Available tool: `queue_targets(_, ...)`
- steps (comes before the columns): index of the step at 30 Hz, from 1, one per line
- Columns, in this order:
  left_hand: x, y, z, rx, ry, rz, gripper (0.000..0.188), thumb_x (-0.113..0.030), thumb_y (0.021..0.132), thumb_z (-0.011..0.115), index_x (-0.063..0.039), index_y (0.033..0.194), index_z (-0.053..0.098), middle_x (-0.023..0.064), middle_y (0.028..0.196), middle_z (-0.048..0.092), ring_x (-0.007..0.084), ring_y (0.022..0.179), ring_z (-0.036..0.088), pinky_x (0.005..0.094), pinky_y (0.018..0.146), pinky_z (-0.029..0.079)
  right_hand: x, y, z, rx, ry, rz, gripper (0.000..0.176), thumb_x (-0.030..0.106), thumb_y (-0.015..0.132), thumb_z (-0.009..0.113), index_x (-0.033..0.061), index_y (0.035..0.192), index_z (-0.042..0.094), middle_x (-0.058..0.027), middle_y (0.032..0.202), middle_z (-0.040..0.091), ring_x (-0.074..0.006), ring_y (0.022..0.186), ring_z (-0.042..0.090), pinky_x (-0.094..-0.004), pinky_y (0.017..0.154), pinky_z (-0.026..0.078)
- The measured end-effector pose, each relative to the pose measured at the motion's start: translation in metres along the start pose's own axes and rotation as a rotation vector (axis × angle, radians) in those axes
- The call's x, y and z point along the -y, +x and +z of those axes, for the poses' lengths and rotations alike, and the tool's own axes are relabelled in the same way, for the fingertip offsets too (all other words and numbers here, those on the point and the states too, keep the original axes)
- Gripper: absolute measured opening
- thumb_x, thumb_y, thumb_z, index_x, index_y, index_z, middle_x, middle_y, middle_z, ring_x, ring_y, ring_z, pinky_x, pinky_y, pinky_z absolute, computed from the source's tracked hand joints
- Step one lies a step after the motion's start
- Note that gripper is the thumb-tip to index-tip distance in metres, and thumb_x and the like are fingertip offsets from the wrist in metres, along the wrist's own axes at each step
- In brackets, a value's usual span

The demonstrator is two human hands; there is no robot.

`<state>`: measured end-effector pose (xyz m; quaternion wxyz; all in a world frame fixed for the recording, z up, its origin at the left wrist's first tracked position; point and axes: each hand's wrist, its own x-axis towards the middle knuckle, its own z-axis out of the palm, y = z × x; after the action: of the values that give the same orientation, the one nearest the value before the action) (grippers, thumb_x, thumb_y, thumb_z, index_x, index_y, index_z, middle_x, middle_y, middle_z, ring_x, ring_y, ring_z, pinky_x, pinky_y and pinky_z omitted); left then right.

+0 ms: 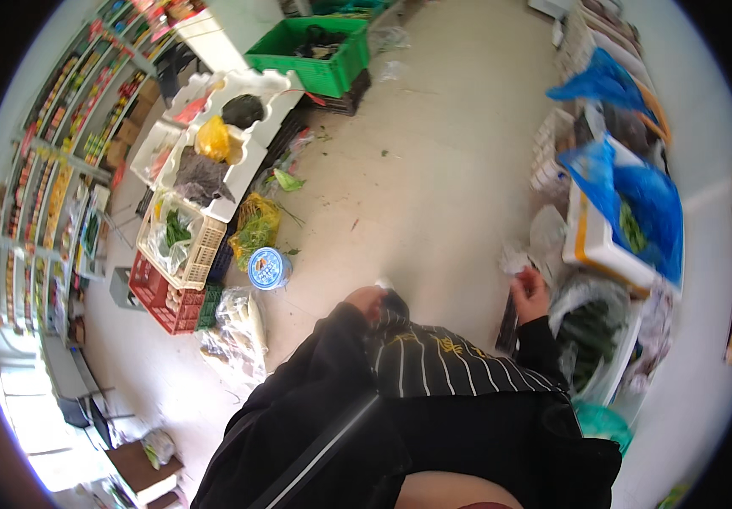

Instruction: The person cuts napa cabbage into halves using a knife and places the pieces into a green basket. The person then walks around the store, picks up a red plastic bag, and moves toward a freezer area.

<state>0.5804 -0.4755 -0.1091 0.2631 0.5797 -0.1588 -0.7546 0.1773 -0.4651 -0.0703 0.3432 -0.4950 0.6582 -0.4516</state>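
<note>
My left hand (368, 301) hangs in front of my body, its fingers curled; whether it holds anything is unclear. A black apron with white stripes (442, 362) covers my front beside it. My right hand (530, 294) is raised at the right, fingers bent, close to crumpled clear plastic (518, 259); I cannot tell whether it touches the plastic. Just right of that hand stands a container lined with clear plastic, with dark green vegetables (590, 334) inside. Above it is a white foam box (601, 245) lined with a blue bag (649, 191), with green leaves in it.
At the left stand a beige crate (203, 257), a red crate (149, 299) and foam boxes (248, 165). A blue-and-white tub (268, 268) and bagged white vegetables (241, 324) lie on the floor. A green crate (350, 63) is farther ahead. Stocked shelves (66, 153) line the far left.
</note>
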Motion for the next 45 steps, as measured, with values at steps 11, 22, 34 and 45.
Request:
queue_targets(11,-0.163,0.056,-0.149,-0.246,-0.226,0.136,0.027,-0.03,0.096,0.053,-0.004,0.101,0.058,-0.0001,0.073,0.049,0.0119,0.056,0.047,0.0281,0.055,0.045,0.1,0.158,0.252,0.807,-0.076,-0.003,0.034,0.017,0.086,0.066,0.004,0.116,0.057,-0.0044,0.094,0.065,-0.0117,0.079,0.06,-0.0262,0.069,0.049)
queue_targets(22,-0.256,0.184,-0.203,-0.345,-0.604,0.024,0.026,-0.029,0.093,0.059,-0.006,0.103,0.055,0.0019,0.073,0.046,0.0149,0.052,0.043,0.0339,0.056,0.048,0.112,0.402,0.39,0.972,-0.098,-0.047,0.032,0.019,0.087,0.064,0.0042,0.115,0.057,-0.0055,0.092,0.065,-0.013,0.084,0.062,-0.0278,0.076,0.05)
queue_targets(34,-0.464,0.256,-0.261,-0.642,-0.675,0.161,0.026,-0.026,0.089,0.06,-0.005,0.106,0.058,0.0087,0.09,0.06,0.0165,0.068,0.056,0.0297,0.059,0.049,0.205,0.625,0.561,1.159,-0.22,-0.147,0.026,0.019,0.089,0.062,0.0045,0.11,0.059,-0.0081,0.09,0.065,-0.0157,0.079,0.062,-0.0299,0.073,0.051)
queue_targets(45,-0.62,0.406,-0.436,-0.497,-0.597,0.13,0.023,-0.027,0.092,0.059,-0.006,0.102,0.058,0.0047,0.082,0.06,0.0151,0.064,0.058,0.0304,0.056,0.049,0.184,0.786,0.73,1.027,-0.226,0.207,0.027,0.013,0.087,0.064,0.0021,0.111,0.059,-0.004,0.083,0.065,-0.011,0.068,0.059,-0.0261,0.064,0.049)
